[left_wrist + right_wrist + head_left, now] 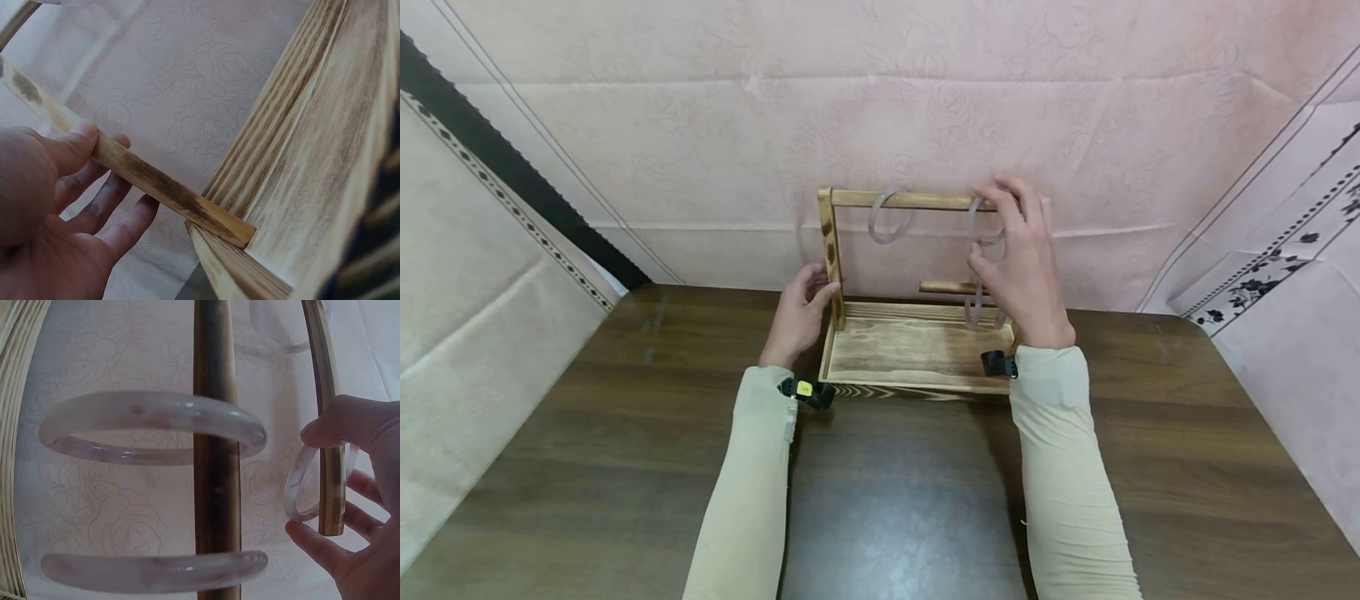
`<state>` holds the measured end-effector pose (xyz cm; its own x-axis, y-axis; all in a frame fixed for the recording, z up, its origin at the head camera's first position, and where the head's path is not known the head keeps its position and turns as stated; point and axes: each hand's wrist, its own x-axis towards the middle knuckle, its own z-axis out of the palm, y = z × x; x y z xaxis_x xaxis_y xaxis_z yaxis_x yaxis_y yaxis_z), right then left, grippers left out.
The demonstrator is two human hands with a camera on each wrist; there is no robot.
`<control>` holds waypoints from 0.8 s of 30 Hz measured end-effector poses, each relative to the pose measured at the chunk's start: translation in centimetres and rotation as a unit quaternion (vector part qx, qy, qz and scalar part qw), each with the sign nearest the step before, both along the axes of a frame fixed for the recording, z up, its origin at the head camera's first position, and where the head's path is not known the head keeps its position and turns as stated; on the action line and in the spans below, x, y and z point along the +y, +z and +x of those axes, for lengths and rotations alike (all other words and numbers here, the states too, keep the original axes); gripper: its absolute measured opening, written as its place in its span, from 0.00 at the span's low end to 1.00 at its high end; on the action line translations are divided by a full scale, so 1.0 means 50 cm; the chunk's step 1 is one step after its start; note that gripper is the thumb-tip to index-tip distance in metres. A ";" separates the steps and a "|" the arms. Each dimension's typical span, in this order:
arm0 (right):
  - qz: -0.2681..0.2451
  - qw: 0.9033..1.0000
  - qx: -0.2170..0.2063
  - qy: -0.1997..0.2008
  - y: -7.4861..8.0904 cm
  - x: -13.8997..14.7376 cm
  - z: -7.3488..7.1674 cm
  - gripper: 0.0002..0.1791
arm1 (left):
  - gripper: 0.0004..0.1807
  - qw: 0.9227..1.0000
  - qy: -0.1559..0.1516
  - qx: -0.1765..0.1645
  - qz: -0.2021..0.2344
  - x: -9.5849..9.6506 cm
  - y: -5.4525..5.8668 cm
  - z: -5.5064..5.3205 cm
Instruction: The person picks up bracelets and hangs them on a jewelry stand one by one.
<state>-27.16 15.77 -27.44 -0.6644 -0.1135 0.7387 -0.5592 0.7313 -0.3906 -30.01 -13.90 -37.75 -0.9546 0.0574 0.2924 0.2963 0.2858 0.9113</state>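
A wooden bangle rack has a tray base, an upright post, an upper bar and a shorter lower bar. My left hand pinches the post between thumb and fingers, low on its outer side. My right hand holds a pale translucent bangle that circles the upper bar near its free end. Another bangle hangs further left on that bar. Around the lower bar, in the right wrist view, are an upper bangle and a second bangle.
The rack stands at the back of a dark wooden table, close to a pink patterned cloth hanging behind it. Pale cloths with dark borders flank the table on both sides.
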 end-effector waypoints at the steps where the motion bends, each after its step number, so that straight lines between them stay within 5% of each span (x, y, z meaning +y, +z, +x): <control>1: 0.000 1.000 -0.001 0.001 0.001 -0.001 0.000 0.35 | 0.18 1.000 0.001 0.001 -0.001 0.000 0.000 0.000; 24: 0.010 1.000 0.005 0.003 0.001 -0.017 0.001 0.35 | 0.19 1.000 -0.003 -0.006 -0.001 0.000 0.003 0.004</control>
<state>-27.09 14.90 -27.41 -0.6559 -0.1323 0.7431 -0.5675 0.7355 -0.3700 -29.80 -13.89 -37.59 -0.9577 0.0641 0.2804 0.2869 0.2857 0.9144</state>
